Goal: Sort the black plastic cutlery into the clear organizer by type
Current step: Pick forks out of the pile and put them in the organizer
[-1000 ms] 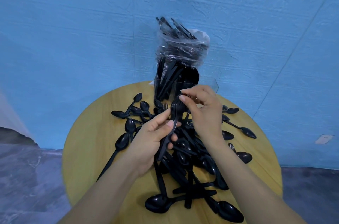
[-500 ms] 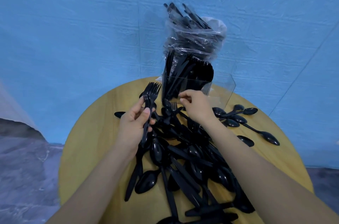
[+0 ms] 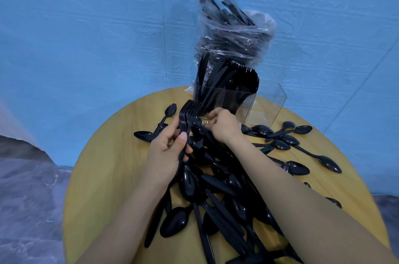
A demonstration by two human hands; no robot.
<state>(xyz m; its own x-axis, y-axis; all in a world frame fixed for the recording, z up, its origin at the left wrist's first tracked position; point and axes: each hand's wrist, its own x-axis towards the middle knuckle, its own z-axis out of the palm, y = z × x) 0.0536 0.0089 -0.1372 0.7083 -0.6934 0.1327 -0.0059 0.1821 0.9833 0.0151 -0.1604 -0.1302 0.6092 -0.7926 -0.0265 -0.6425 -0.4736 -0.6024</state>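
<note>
On the far left of the round wooden counter (image 3: 103,177) a few loose black spoons (image 3: 143,135) lie apart from the main heap. Just right of them, the left hand (image 3: 166,151) holds a stacked bunch of forks (image 3: 190,115), tines pointing up and away; its grip is curled round their handles, thumb laid across the front. The right hand (image 3: 224,124) sits touching that bunch, fingertips pinched on one piece of cutlery at the top of the pile (image 3: 216,188); which type cannot be told. Behind the hands, at the far edge, stands the clear organizer (image 3: 267,101): its left compartments hold upright knives and forks, its right compartment looks bare. Behind it, a clear plastic bag (image 3: 235,34) is stuffed with more black cutlery. More spoons (image 3: 287,140) are scattered to the right.
</note>
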